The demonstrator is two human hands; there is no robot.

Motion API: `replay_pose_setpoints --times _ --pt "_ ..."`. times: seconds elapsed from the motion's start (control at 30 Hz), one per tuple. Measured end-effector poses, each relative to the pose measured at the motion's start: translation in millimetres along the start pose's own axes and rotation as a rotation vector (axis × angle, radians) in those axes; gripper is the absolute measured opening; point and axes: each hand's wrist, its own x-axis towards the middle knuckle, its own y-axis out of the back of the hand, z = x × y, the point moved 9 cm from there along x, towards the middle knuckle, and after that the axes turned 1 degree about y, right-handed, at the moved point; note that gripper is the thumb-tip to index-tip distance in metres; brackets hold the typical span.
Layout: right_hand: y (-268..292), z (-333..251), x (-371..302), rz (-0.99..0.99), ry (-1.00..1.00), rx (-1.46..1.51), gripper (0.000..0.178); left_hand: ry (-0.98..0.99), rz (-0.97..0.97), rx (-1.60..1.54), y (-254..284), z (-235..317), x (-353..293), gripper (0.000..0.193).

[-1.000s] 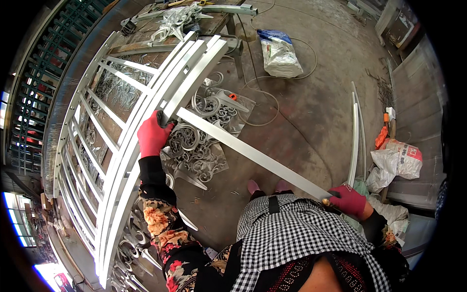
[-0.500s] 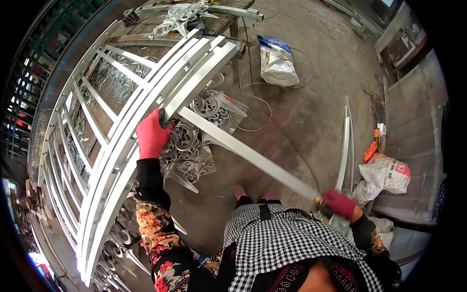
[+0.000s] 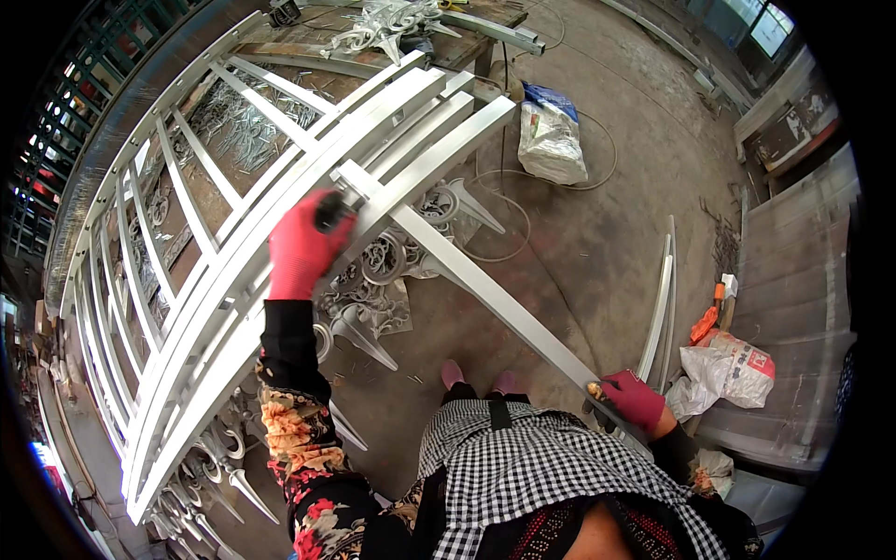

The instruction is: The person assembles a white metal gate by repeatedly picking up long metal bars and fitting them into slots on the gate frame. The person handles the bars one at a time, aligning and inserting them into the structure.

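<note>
A long white metal bar [image 3: 495, 303] slants from the curved white frame [image 3: 201, 299] down to my right side. My right hand [image 3: 635, 397], in a dark red glove, is closed round its near end. The bar's far end [image 3: 359, 182] shows beyond the frame's outer curved rail [image 3: 439, 168], so the bar crosses that rail. My left hand [image 3: 308, 245], in a red glove, is beside that end over the parallel rails. Its fingers are curled round something dark, too blurred to make out.
The frame's crossbars lie over a workbench with cut metal scraps [image 3: 245, 117]. Grey ornamental castings [image 3: 373, 257] are below the rails. On the floor are a white-and-blue sack [image 3: 551, 140], a cable [image 3: 527, 224], thin curved strips [image 3: 661, 308] and a white bag [image 3: 737, 369].
My left hand has moved from gripping the outer rail to beside the bar's far end, which now shows past that rail. My right hand still holds the near end.
</note>
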Motion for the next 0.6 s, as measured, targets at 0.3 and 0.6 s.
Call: replay_pose_setpoints --times 0.3,0.6 --pt "-2 -25 -8 0.014 -0.029 0.037 0.044 -0.049 -0.033 0.463 10 -47 58 0.039" --pt "-1 -11 4 0.028 0.023 0.085 0.041 0.072 -0.114 0.189 11 -44 61 0.029"
